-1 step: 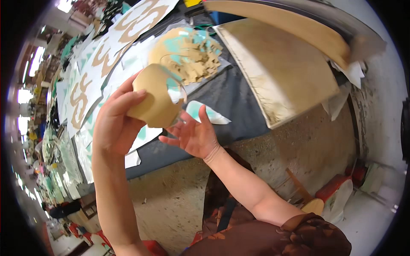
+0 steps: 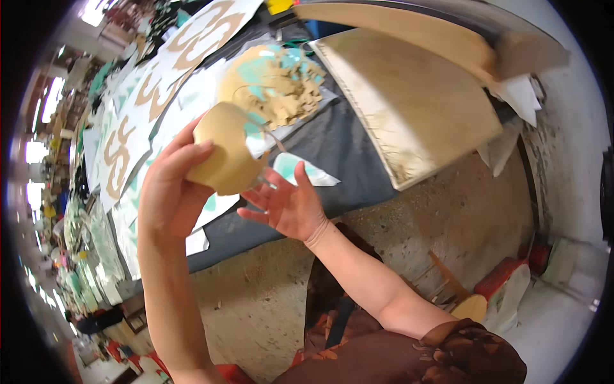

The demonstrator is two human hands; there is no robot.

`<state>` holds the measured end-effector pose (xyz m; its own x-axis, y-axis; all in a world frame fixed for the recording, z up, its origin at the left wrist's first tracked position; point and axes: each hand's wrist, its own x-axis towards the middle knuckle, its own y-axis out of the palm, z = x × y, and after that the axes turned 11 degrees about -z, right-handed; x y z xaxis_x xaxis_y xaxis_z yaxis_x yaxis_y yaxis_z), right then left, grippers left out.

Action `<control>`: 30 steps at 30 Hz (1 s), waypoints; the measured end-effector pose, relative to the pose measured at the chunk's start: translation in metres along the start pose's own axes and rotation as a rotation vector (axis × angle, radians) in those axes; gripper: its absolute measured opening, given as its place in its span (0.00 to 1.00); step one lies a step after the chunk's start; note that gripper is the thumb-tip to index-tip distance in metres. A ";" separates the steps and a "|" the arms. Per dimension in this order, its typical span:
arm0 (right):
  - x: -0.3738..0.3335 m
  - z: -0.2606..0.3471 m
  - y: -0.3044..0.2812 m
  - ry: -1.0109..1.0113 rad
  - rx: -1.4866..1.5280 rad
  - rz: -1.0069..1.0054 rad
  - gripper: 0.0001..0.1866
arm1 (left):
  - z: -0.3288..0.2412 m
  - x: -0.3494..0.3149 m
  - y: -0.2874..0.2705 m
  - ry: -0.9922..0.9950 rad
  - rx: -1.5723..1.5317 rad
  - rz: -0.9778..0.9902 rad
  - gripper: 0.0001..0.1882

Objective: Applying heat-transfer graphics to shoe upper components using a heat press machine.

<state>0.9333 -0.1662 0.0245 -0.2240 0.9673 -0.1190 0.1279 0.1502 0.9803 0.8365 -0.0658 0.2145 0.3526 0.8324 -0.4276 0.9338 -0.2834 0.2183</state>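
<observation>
My left hand (image 2: 176,176) grips a tan, rounded flat piece (image 2: 224,153) by its left side, thumb on its face and fingers behind. A thin curved strip (image 2: 272,136) shows at the piece's right side; whether it is joined to the piece I cannot tell. Close to the lower right edge, my right hand (image 2: 288,208) is palm up with fingers apart. Its fingertips are blurred, so contact with the piece cannot be made out. Just beyond lies a white and green pointed scrap (image 2: 304,169) on the dark table cover (image 2: 358,182).
Behind my hands is a heap of tan and green offcuts (image 2: 281,89). White sheets with tan curled shapes (image 2: 118,153) spread to the left. A large tan padded board (image 2: 422,109) overhangs the table's right front edge. Along the back right runs a long curved tan panel (image 2: 409,32).
The tan piece has turned slightly in my left hand, its notched right edge now less plain. My right hand stays open beside it. The whole view has shifted a little.
</observation>
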 end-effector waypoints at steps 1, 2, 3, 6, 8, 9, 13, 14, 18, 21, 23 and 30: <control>-0.014 0.000 0.004 -0.004 0.025 -0.039 0.39 | 0.003 -0.008 0.005 0.004 -0.032 -0.028 0.27; -0.024 0.006 0.008 -0.027 0.023 -0.031 0.39 | 0.004 -0.014 0.011 0.004 -0.023 -0.004 0.27; -0.034 0.015 0.011 -0.045 -0.029 -0.055 0.35 | 0.004 -0.017 0.019 0.006 -0.036 0.030 0.27; -0.069 0.039 0.033 -0.086 -0.077 -0.146 0.25 | 0.007 -0.022 0.040 -0.001 -0.065 0.108 0.27; -0.095 0.069 0.046 -0.186 -0.264 -0.249 0.23 | 0.017 -0.014 0.066 -0.025 -0.151 0.172 0.27; -0.106 0.085 0.052 -0.212 -0.294 -0.279 0.22 | 0.022 -0.009 0.081 -0.037 -0.160 0.169 0.24; -0.147 0.156 0.058 -0.393 -0.307 -0.361 0.18 | 0.054 0.029 0.149 -0.133 -0.200 0.250 0.20; -0.156 0.175 0.061 -0.448 -0.335 -0.344 0.17 | 0.064 0.031 0.179 -0.039 -0.255 0.181 0.20; -0.182 0.243 0.094 -0.790 -0.543 -0.495 0.13 | 0.079 0.073 0.223 0.040 -0.265 0.348 0.18; -0.176 0.301 0.095 -0.821 -0.819 -0.700 0.14 | 0.100 0.108 0.253 0.070 -0.169 0.303 0.17; -0.156 0.316 0.095 -0.788 -0.947 -0.799 0.14 | 0.116 0.129 0.256 0.070 -0.085 0.121 0.16; -0.096 0.339 0.067 -0.567 -1.422 -0.861 0.12 | 0.146 0.189 0.190 0.188 0.549 -0.177 0.17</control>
<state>1.2911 -0.1799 0.0485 0.6060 0.7077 -0.3631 -0.7729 0.6318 -0.0585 1.0897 -0.0325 0.0469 0.2195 0.9450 -0.2425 0.8895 -0.2959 -0.3482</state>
